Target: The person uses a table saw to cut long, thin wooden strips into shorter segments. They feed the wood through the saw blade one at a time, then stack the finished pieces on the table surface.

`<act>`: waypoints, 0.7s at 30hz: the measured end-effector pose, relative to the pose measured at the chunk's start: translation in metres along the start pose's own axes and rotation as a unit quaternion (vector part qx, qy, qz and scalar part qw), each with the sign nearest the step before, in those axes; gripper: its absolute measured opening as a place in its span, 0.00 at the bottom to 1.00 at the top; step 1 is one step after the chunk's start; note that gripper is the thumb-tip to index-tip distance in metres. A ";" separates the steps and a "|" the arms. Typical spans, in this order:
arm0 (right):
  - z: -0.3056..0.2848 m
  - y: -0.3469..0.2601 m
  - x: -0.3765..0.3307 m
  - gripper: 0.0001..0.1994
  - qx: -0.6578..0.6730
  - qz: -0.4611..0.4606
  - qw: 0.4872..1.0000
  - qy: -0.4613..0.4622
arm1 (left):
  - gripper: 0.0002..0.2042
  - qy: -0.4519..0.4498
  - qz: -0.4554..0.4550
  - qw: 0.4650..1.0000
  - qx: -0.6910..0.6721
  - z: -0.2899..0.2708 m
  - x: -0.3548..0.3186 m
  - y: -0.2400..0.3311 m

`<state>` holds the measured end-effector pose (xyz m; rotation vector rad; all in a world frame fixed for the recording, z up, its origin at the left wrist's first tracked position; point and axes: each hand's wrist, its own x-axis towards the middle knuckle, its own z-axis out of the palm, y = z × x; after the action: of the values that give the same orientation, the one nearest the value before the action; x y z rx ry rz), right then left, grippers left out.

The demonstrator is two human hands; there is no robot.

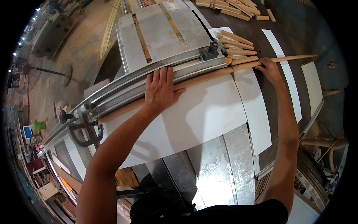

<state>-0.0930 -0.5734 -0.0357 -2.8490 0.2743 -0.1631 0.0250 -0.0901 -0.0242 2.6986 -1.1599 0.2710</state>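
Note:
A long wooden strip (203, 79) lies along the near side of a metal fence (125, 98). My left hand (161, 87) is closed over strip and fence, fingers hooked over the metal and thumb on the strip's near side. Past a dark seam near the thin slot (239, 91) in the white board, a second wooden length (287, 58) continues rightward, tapering at its far end. The fingertips of my right hand (270, 70) pinch this length; part of their grip is hidden. Several short wooden pieces (238, 45) lie fanned just beyond it.
A dark clamp (85, 130) is fixed at the fence's left end. White board (201, 115) covers much of the metal saw table (212, 168). More short wooden blocks (235, 8) are heaped at the far right. A fan (28, 71) stands on the left.

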 end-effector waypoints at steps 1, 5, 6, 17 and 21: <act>0.000 -0.002 -0.001 0.20 0.002 0.005 1.000 0.001 | 0.42 0.000 -0.001 1.000 0.001 0.001 -0.001 0.000; -0.003 -0.002 -0.006 0.21 -0.006 0.010 1.000 0.005 | 0.42 0.006 -0.003 1.000 0.000 0.003 0.000 0.000; -0.005 -0.002 -0.010 0.21 -0.006 0.022 1.000 0.000 | 0.42 0.009 -0.003 1.000 -0.001 0.004 -0.001 0.000; -0.024 -0.008 -0.096 0.25 -0.038 0.061 0.997 -0.019 | 0.42 0.032 0.003 0.999 -0.017 0.006 -0.004 -0.003; -0.027 -0.028 -0.135 0.25 -0.022 0.015 0.999 -0.025 | 0.42 0.032 0.002 0.999 -0.011 0.002 -0.006 -0.002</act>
<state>-0.2232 -0.5270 -0.0140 -2.8850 0.3149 -0.0809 0.0225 -0.0849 -0.0281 2.6476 -1.1444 0.3399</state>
